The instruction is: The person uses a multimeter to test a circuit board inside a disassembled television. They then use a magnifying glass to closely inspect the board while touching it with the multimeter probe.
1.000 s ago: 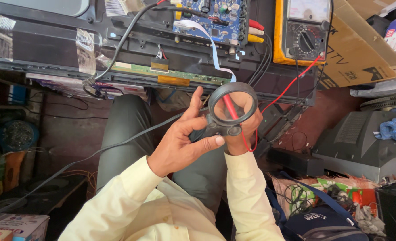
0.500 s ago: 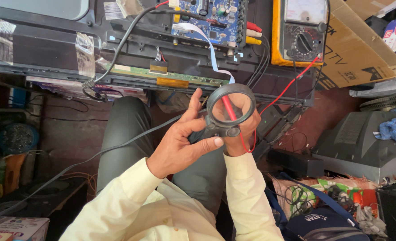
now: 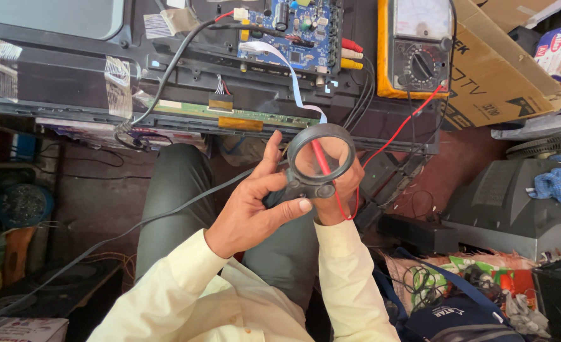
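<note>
Magnifier (image 3: 321,158), round and dark-rimmed, is clamped at its handle by the left hand (image 3: 255,209) while the right hand (image 3: 340,199) behind it grips a red probe (image 3: 323,166); inspection seems underway, likely needing lens and tip steadied together.

A brown cardboard box (image 3: 495,82) with dark printing lay at about two o'clock, tilted, just beside a yellow-cased analogue meter (image 3: 416,47) at one o'clock, whose pale dial face sat above a round black selector. A small white-and-blue carton (image 3: 555,47) stood at the far two o'clock edge. At eleven o'clock, a grey screen panel (image 3: 46,16) with rounded corners showed at the top edge. A white paper label (image 3: 157,25) was stuck near twelve o'clock on the black casing. A white box with red print (image 3: 18,329) lay at seven o'clock.
</note>
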